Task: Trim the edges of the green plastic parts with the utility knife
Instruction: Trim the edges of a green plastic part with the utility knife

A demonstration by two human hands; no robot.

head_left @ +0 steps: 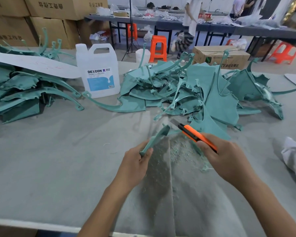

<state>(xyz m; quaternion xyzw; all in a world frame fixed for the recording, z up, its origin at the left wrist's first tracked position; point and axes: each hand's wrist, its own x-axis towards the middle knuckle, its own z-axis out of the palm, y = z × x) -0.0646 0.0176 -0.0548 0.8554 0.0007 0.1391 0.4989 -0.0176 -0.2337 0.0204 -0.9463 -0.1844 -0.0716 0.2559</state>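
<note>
My left hand [135, 161] grips the near end of a narrow green plastic part [156, 137], which slants up and away over the grey table [50, 159]. My right hand [224, 156] holds an orange and black utility knife [195, 134]. Its steel blade is extended and points up-left, close to the part's far tip. Green shavings [183, 151] lie on the table under and between my hands. A big heap of green parts [195, 93] is just beyond the knife, and a second heap [20, 89] lies at the far left.
A white DEXCON jug [98, 72] stands between the two heaps. A long white strip [32, 64] lies over the left heap. Crumpled white cloth [294, 156] lies at the right edge. Cardboard boxes, orange stools and people at another table are behind.
</note>
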